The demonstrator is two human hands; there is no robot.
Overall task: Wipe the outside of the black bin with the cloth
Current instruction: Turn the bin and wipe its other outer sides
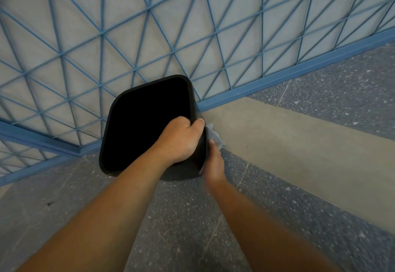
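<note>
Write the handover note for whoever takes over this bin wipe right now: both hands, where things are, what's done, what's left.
Left hand: gripping the near right rim of the black bin, steadying it.
Right hand: pressing the grey cloth against the bin's right outer wall.
The bin stands on the speckled floor, against the blue grid railing.
Done: cannot tell how much of the outside is wiped.
Left: finish the right wall, then work round the other sides.

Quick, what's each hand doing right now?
Left hand: closed on the black bin's rim.
Right hand: pressing the grey cloth against the bin's outer side.
</note>
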